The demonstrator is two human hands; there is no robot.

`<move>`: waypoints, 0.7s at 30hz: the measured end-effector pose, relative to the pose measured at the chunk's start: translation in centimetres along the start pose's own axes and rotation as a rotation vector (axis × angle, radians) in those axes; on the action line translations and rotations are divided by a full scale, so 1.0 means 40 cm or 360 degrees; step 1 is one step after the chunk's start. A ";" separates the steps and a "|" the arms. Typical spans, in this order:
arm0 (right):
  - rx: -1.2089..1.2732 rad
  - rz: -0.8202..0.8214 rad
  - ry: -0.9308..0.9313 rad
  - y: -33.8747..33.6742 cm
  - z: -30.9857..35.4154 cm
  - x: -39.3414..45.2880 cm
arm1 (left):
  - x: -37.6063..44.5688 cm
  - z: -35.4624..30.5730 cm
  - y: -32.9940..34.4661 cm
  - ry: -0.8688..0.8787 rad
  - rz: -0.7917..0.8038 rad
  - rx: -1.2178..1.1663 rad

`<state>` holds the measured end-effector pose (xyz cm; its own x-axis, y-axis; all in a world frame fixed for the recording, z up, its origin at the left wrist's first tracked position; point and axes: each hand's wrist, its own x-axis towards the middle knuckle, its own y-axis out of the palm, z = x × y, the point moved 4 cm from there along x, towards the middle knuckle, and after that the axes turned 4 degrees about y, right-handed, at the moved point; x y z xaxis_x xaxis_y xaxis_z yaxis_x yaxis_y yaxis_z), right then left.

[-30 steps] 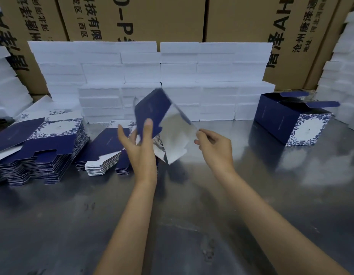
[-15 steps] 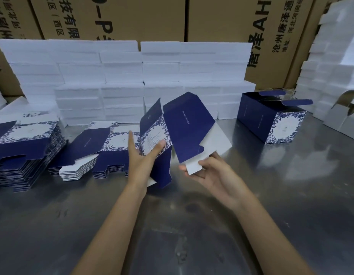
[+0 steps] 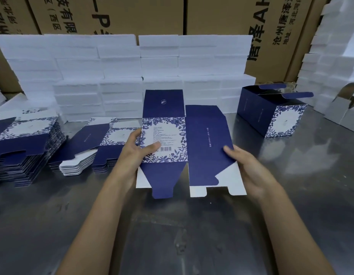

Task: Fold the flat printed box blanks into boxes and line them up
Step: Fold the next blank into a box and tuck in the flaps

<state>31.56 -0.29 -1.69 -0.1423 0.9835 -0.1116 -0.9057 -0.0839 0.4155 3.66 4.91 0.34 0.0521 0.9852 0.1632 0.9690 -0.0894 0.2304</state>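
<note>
I hold one navy and floral box blank up in front of me, above the metal table. My left hand grips its left edge, thumb lying on the floral panel near the barcode. My right hand holds the right edge, thumb on the plain navy panel. The blank is spread nearly flat, facing me. A folded navy box with open top flaps stands at the right. Two stacks of flat blanks lie at the left, a tall stack and a lower stack.
White foam blocks are stacked in a wall behind the blanks, with more piled at the right. Brown cartons with printed characters stand behind them. A pale open box sits at the far right edge.
The blank has turned from a folded, tilted shape to spread nearly flat and facing me. My hands have moved apart to its left and right edges.
</note>
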 end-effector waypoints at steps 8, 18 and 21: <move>-0.0034 -0.0152 0.0057 0.002 -0.017 0.009 | -0.005 0.008 -0.020 0.0031 -0.0032 0.0324; -0.0102 -0.0166 -0.0071 0.012 -0.021 0.026 | -0.025 -0.014 -0.001 0.0036 -0.0080 0.0537; -0.0094 -0.0282 -0.0117 0.014 -0.021 0.029 | -0.022 -0.019 -0.002 0.0096 -0.0048 0.0547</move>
<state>30.56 0.67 -2.33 0.0492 0.9926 -0.1110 -0.9361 0.0846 0.3413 3.37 3.94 0.92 0.0175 0.9753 0.2201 0.9951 0.0044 -0.0986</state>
